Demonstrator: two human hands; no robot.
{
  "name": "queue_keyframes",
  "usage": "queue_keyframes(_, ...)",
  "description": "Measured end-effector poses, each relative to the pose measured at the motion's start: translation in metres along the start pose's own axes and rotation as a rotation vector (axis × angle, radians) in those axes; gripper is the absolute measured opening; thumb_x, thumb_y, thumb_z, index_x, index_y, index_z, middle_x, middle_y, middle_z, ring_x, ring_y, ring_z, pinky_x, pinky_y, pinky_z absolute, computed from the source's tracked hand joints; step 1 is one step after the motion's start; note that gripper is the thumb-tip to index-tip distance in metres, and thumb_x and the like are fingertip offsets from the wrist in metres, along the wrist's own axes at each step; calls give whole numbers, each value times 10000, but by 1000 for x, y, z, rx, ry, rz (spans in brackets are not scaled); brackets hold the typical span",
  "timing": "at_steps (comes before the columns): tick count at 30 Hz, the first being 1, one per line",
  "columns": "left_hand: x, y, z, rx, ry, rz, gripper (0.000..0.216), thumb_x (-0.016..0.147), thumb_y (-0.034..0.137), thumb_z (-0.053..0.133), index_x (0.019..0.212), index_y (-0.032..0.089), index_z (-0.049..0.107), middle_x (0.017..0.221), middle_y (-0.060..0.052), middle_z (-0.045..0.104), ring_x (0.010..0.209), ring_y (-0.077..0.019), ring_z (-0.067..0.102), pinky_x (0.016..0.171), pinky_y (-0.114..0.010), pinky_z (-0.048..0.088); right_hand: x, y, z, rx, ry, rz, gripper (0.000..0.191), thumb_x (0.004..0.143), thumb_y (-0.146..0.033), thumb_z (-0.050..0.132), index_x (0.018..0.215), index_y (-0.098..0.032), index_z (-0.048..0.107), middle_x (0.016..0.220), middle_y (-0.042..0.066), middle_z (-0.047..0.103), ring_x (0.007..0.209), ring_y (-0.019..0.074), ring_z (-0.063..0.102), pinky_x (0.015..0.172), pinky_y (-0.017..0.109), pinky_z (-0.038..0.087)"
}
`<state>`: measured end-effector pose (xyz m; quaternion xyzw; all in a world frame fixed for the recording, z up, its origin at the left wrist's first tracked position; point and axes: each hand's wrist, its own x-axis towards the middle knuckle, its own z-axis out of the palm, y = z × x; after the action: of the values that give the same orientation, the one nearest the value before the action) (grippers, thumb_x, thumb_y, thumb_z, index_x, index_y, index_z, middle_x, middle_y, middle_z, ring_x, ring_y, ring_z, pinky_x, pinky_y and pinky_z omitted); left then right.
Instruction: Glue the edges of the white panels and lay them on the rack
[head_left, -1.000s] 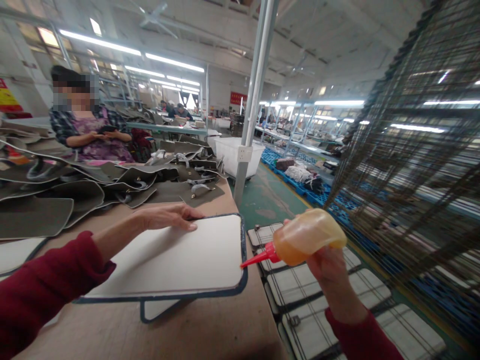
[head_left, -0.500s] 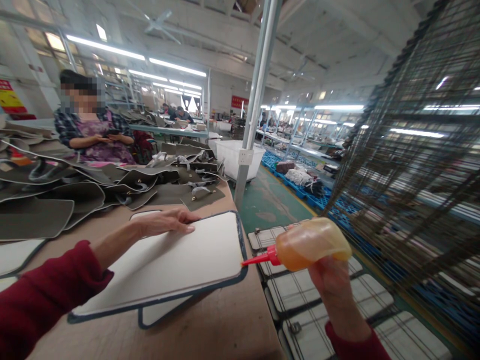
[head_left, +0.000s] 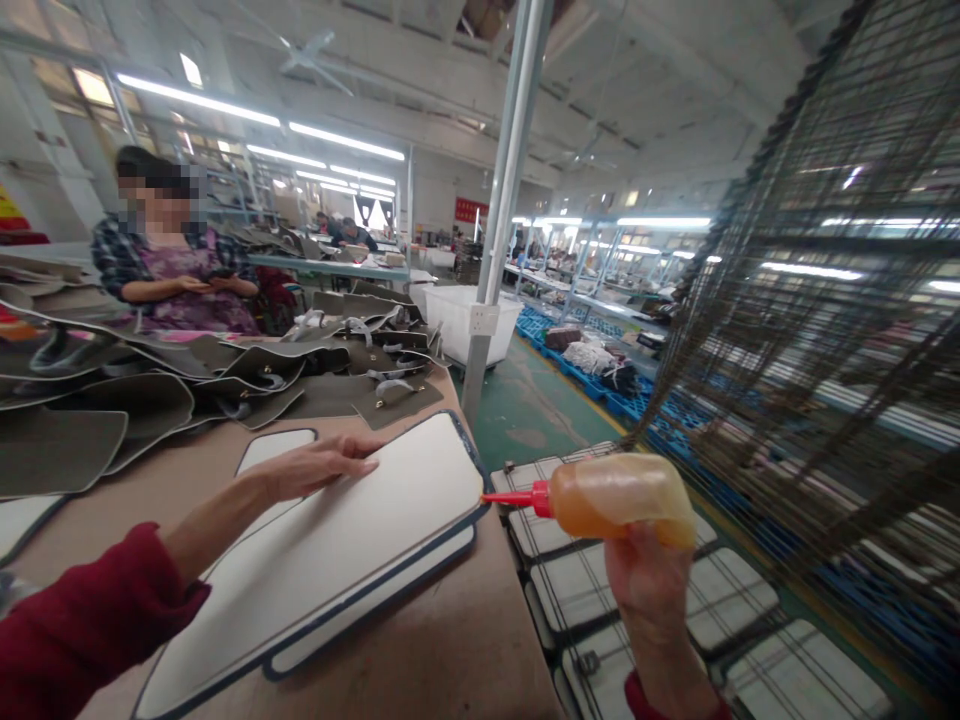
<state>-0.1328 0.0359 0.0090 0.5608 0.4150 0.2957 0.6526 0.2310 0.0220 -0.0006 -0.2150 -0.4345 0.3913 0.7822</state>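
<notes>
My left hand point(head_left: 322, 468) grips the far edge of a white panel point(head_left: 352, 545) with a dark blue border, thumb on top and fingers out of sight beneath. The panel is tilted above the table. In my right hand point(head_left: 651, 565) is a squeeze bottle point(head_left: 619, 497) of amber liquid, held on its side. Its red nozzle point(head_left: 517, 497) points left, and the tip touches the panel's border at the right corner. Under that panel lies another white panel point(head_left: 375, 600) with the same dark edging. A further panel point(head_left: 279, 445) shows behind my left wrist.
Grey-brown sheet pieces point(head_left: 225, 370) with straps lie piled along the table's point(head_left: 450, 640) far side. Behind them is a person point(head_left: 176, 270) holding a dark object. A metal post point(head_left: 499, 210) rises beyond the table corner. On the right, a wire rack point(head_left: 795, 260) leans above racked white panels point(head_left: 727, 595).
The panel has turned, its right end swinging away from me and its left end nearer. The nozzle has stayed at its corner. The view has shifted slightly.
</notes>
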Motion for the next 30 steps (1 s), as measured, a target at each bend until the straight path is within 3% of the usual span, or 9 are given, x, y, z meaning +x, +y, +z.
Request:
queue_keyframes(4, 5, -12, 2, -39, 15, 22, 472, 817, 313, 676, 1275, 210, 631, 1119, -91, 729, 983, -262, 681, 862, -311, 519, -2, 6, -1, -60, 83, -43, 430, 670, -324, 781, 1066, -236, 638, 999, 34, 712, 944, 233, 676, 904, 427, 535)
queue_keyframes(11, 10, -21, 8, -135, 48, 27, 452, 810, 315, 686, 1250, 216, 646, 1124, -91, 728, 943, -238, 693, 810, -287, 525, 0, 11, -1, -133, 112, -92, 370, 696, -301, 739, 1038, -221, 625, 948, 52, 694, 892, 243, 663, 906, 471, 523)
queue_keyframes(17, 14, -27, 15, -160, 88, 27, 489, 782, 348, 711, 1245, 205, 649, 1061, -87, 748, 898, -243, 702, 784, -288, 528, 0, 14, 0, -83, 114, -30, 437, 638, -327, 780, 1037, -228, 634, 990, 54, 677, 912, 271, 659, 955, 540, 487)
queue_keyframes(30, 22, -29, 26, -153, 197, 6, 514, 718, 418, 756, 1178, 200, 684, 961, -61, 766, 826, -214, 688, 706, -257, 509, -1, 19, 8, -55, 85, 58, 487, 609, -316, 800, 1051, -215, 622, 1011, 50, 676, 937, 272, 665, 1003, 537, 453)
